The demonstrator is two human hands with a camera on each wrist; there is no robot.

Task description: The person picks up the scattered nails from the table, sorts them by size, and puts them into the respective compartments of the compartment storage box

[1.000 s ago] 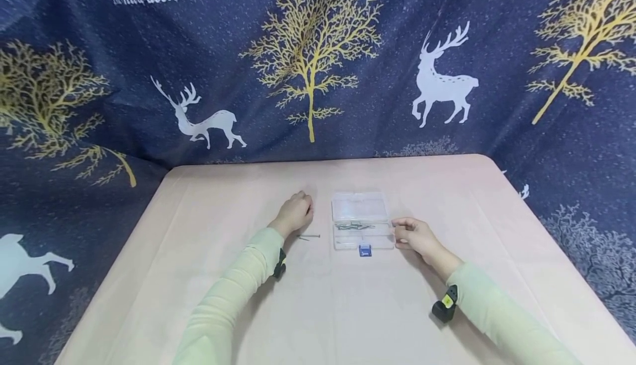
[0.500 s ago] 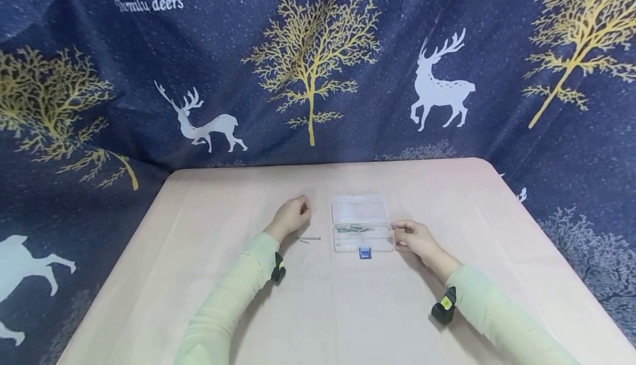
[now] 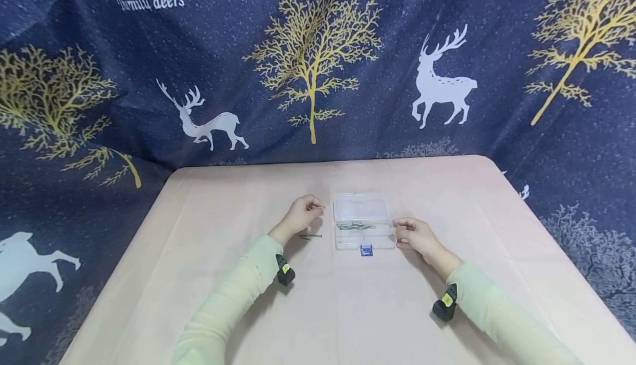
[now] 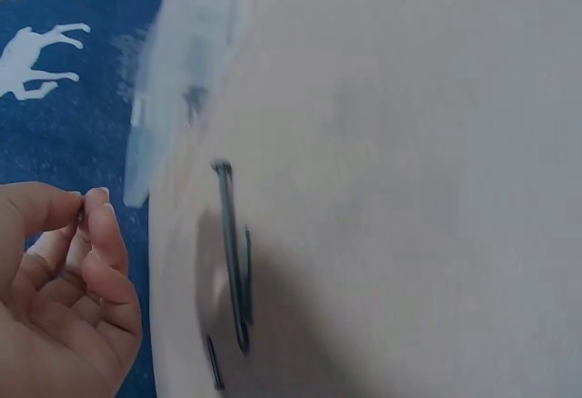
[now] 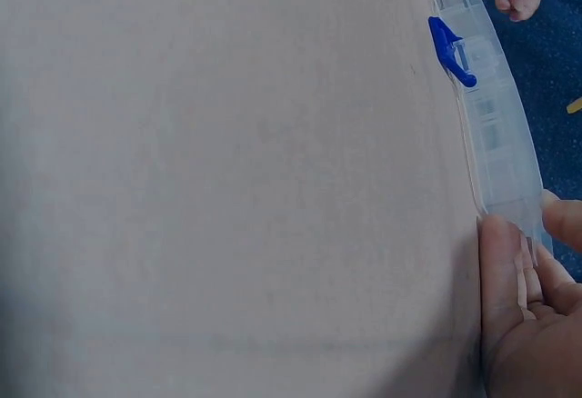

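Note:
My left hand (image 3: pixel 304 213) is raised just left of the clear plastic box (image 3: pixel 372 242), thumb and fingertip together. A tiny dark bit of a nail (image 4: pixel 82 207) shows between them in the left wrist view; most of it is hidden. Below that hand several loose nails lie on the table, among them a long thick nail (image 4: pixel 231 262), a thinner nail (image 4: pixel 248 275) and a short nail (image 4: pixel 214 363). The box stands open, its lid (image 3: pixel 360 208) laid back, with several nails (image 3: pixel 354 226) in the rear compartment. My right hand (image 3: pixel 417 238) holds the box's right end between thumb and fingers.
The box's blue latch (image 3: pixel 366 250) hangs at its front edge. A pale pink cloth covers the table (image 3: pixel 348 310). Behind its far edge hangs a dark blue curtain (image 3: pixel 358 116) with white deer and yellow trees. Black wrist cameras (image 3: pixel 444 304) sit on both sleeves.
My left hand has moved right, toward the box, its pinched fingertips now turned to it. My right hand stays at the box's right end. The box and loose nails stay in place.

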